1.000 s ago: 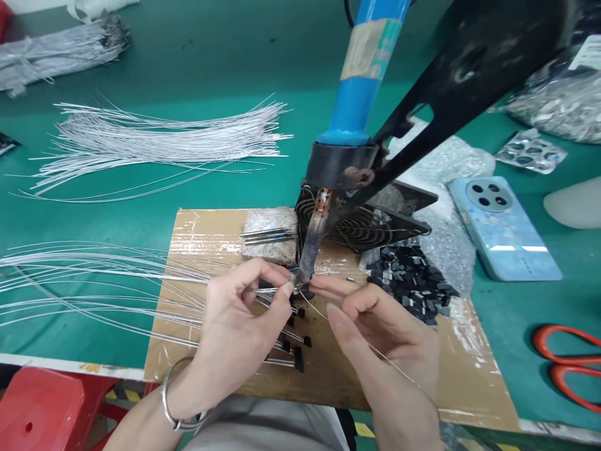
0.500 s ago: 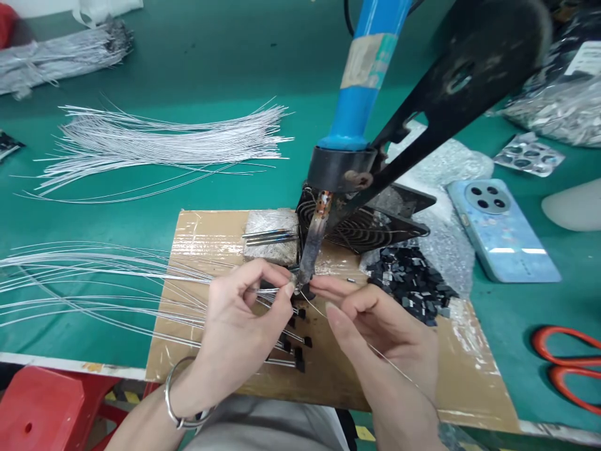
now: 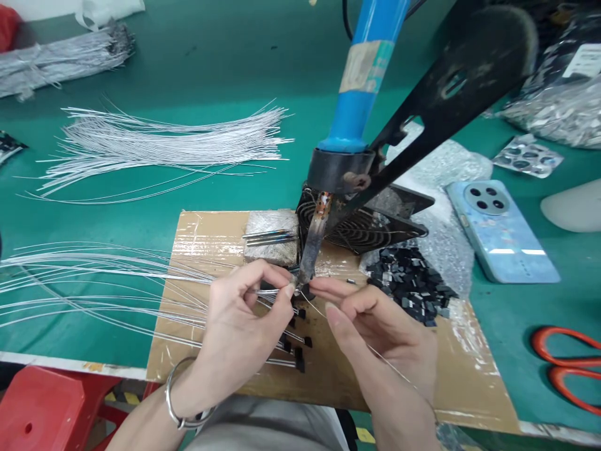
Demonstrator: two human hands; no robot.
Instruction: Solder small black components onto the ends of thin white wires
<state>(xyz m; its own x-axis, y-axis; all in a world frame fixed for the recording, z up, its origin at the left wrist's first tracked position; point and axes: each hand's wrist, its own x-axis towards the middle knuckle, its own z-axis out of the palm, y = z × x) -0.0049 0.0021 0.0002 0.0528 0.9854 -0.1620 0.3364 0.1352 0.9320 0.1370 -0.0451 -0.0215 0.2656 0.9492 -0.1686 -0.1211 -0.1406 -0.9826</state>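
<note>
My left hand (image 3: 239, 326) pinches the end of a thin white wire (image 3: 107, 275) at the tip of a fixed soldering iron (image 3: 313, 241) with a blue handle (image 3: 364, 75). My right hand (image 3: 375, 329) pinches a fine strand of solder wire (image 3: 389, 366) and holds its end against the same tip. Both hands meet over a taped cardboard pad (image 3: 206, 235). Several wires with small black parts on their ends (image 3: 293, 354) lie on the pad under my hands.
A pile of small black parts (image 3: 410, 282) lies right of the iron, beside a black fan grille (image 3: 361, 228). A phone (image 3: 502, 228) and red-handled scissors (image 3: 568, 366) are at the right. More white wire bundles (image 3: 164, 141) lie on the green table (image 3: 197, 56).
</note>
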